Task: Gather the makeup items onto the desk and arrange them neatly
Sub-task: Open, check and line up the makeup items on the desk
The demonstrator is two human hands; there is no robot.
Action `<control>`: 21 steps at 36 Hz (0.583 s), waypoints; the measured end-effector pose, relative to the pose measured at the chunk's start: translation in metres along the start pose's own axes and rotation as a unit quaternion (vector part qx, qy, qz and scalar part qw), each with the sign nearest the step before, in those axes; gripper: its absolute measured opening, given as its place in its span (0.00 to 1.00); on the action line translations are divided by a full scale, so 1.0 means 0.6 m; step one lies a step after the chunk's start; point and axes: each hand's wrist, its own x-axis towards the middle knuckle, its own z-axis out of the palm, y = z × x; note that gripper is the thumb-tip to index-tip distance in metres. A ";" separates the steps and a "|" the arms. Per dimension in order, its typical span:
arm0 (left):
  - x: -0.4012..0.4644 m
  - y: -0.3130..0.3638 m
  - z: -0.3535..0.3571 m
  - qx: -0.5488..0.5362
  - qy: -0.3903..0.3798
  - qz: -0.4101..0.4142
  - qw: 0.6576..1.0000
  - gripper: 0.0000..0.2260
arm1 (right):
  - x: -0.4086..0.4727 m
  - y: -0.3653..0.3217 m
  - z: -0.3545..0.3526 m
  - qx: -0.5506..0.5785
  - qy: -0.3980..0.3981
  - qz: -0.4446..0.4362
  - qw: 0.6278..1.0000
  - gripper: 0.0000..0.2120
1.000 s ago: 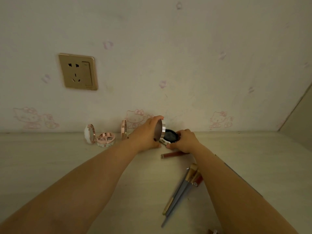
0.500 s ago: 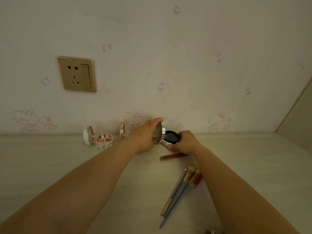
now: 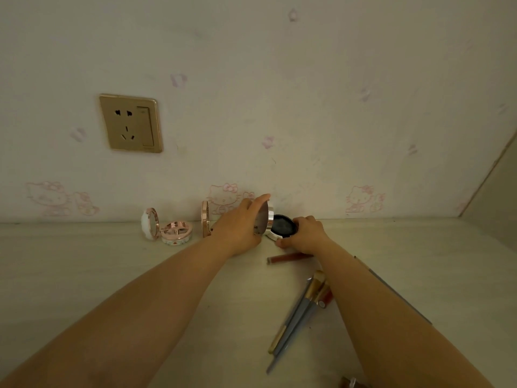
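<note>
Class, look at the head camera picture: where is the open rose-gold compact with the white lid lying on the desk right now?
The rose-gold compact sits at the back of the desk against the wall, left of the left hand and below the wall socket.

Little has moved in the last second. The left hand has tipped the compact's lid a touch more upright, and the right hand has drawn the dark-filled base slightly closer to the lid. The whole scene sits marginally lower as the viewer's head has lifted.
</note>
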 end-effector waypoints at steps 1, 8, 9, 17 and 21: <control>-0.001 0.001 -0.001 0.002 0.001 -0.001 1.000 0.38 | -0.003 -0.001 -0.001 0.002 0.002 0.001 1.000 0.33; -0.029 0.021 -0.015 -0.058 0.033 -0.040 0.997 0.36 | -0.054 -0.005 -0.009 0.069 0.031 -0.007 0.997 0.37; -0.038 0.026 -0.020 -0.068 0.043 -0.053 0.995 0.34 | -0.065 -0.004 -0.010 0.069 0.045 -0.010 0.997 0.35; -0.143 0.054 -0.027 -0.121 0.079 -0.065 0.987 0.15 | -0.166 -0.008 -0.017 0.099 0.178 -0.065 0.977 0.15; -0.201 0.082 -0.022 -0.145 0.055 -0.076 0.985 0.08 | -0.225 -0.012 -0.021 0.121 0.195 -0.060 0.971 0.11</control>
